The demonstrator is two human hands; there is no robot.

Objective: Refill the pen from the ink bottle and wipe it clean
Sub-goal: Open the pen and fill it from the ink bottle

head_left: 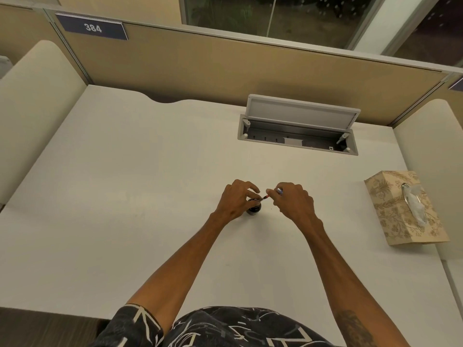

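A small dark ink bottle point(255, 209) stands on the white desk point(125, 184) near the middle. My left hand point(236, 200) curls around its top from the left and hides most of it. My right hand point(293, 200) holds a thin pen point(265, 197) with a reddish section, tilted down to the left so its tip sits at the bottle's mouth. The pen's rear end, bluish and shiny, shows above my right fingers. Whether the tip is in the ink cannot be told.
A patterned beige tissue box point(403, 209) with a tissue poking out lies at the right edge. A grey cable hatch point(298, 131) stands open at the back of the desk. Beige partitions surround the desk on three sides.
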